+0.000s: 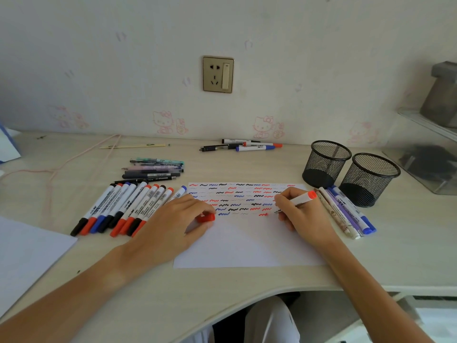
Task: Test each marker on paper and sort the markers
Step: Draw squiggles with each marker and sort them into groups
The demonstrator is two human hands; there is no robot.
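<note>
I see the right hand (303, 214) pinching a white marker with a red end (300, 199) between thumb and curled fingers, its tip down on the sheet of paper (247, 243) at the last red squiggle (263, 214). The paper lies near the front edge of the table (173, 293), a little right of its middle, and its far half is filled with rows of red, blue and black wavy test marks. The left hand (173, 224) rests on the paper's left edge, its fingers curled around a red cap (206, 217).

Left of the paper, a row of white markers (118, 209) lies fanned side by side, with black, red and blue caps pointing toward the front edge; the left hand covers the ends of the nearest ones. Just behind that row sits a small stack of darker pens (153, 169). Toward the back edge, near the wall, lie 4 or so more markers and pens (244, 145) in a loose group.

Just right of the paper, a short bundle of pens and blue-capped markers (346, 211) lies touching one another. Behind it stand 2 black mesh cups (348, 169), upright and side by side, toward the right edge of the table. A second white sheet (27, 251) overlaps the left front corner.
</note>
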